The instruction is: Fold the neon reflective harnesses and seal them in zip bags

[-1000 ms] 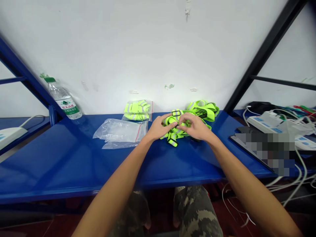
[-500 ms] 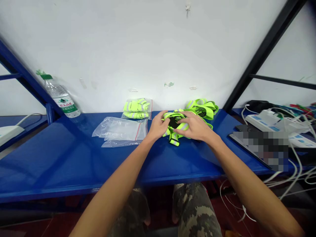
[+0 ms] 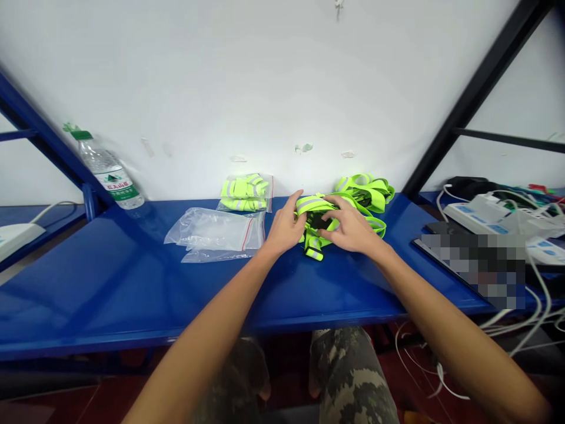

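Note:
Both my hands work a bundle of neon-yellow reflective straps point(image 3: 314, 207) on the blue shelf point(image 3: 132, 282). My left hand point(image 3: 286, 228) grips the bundle's left side, thumb raised over it. My right hand point(image 3: 351, 228) is curled on the bundle from the right, fingers pressed onto a dark part in its middle. A loose end of strap point(image 3: 314, 253) sticks out toward me. Behind lies another heap of the same straps point(image 3: 368, 191) against the wall.
Empty clear zip bags point(image 3: 216, 234) lie left of my hands, and a filled bag of straps point(image 3: 246, 194) sits behind them. A water bottle point(image 3: 108, 174) stands far left. Power strips and cables point(image 3: 494, 218) crowd the right; a black upright point(image 3: 468, 100) slants there.
My hands have folded the straps tighter, the top band now lying flat across the bundle. The left thumb has lifted. The view shifted slightly.

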`<state>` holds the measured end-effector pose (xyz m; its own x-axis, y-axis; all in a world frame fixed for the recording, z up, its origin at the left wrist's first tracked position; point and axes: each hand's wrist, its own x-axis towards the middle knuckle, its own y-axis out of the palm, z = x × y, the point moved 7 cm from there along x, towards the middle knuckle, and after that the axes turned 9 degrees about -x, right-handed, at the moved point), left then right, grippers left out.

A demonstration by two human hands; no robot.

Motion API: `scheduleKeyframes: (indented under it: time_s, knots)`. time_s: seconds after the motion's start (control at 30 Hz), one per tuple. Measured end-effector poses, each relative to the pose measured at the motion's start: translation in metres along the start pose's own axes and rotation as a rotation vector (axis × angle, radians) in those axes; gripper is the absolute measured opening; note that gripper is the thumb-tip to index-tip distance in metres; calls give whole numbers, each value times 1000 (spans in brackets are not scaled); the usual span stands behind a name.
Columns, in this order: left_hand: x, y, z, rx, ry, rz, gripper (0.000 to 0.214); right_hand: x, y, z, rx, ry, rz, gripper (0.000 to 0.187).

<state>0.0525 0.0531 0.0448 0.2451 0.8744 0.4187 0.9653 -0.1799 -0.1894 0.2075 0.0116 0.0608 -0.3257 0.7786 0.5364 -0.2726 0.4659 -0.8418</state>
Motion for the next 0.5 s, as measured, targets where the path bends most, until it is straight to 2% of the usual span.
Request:
scheduleKeyframes:
  time_s: [0.07,0.13,0.17,0.27,0.33,0.37,0.43,0.5]
  knots:
    - [2,-12,1,71,15,-120,58,-2,-5,-2,-111,-16,35,20]
    - [4,-18,6,153,23,-190,59,-5,-11,-2,-195,-4,42,29]
    - [5,-14,9,191,20,-163,61,-7,-13,0,-205,7,36,39]
    - [6,8,15,326,42,40,69,-11,-5,13,-162,0,54,66]
    - [4,14,7,444,82,97,72,-11,13,18,-167,-25,137,67]
    - [2,9,-1,498,99,88,72,-11,23,16,-194,-25,198,60]
    - [-1,-12,-20,577,110,60,69,-6,33,1,-251,49,284,52]
    - [-6,-51,-45,679,202,-63,67,4,32,-19,-234,165,344,53]
